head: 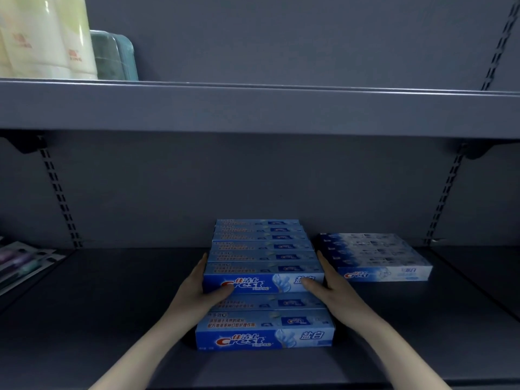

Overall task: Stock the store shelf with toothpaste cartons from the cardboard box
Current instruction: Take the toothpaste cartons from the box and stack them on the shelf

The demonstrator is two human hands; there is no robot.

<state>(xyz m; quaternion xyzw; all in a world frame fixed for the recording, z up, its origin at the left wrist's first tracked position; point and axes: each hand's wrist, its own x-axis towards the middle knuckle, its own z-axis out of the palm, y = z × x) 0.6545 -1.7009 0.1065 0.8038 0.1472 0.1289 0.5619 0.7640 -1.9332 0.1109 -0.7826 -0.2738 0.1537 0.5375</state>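
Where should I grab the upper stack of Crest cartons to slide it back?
Grip the upper stack by its two short ends, coming from the front, as the left hand and right hand do: the cartons lie crosswise, so squeezing the ends keeps them aligned.

Bare shelf (112, 291) lies open left of my cartons (263, 257), up to the toothbrush packs (22, 263). Right, a second stack (377, 256) narrows the gap. The upper shelf (253, 111) caps headroom.
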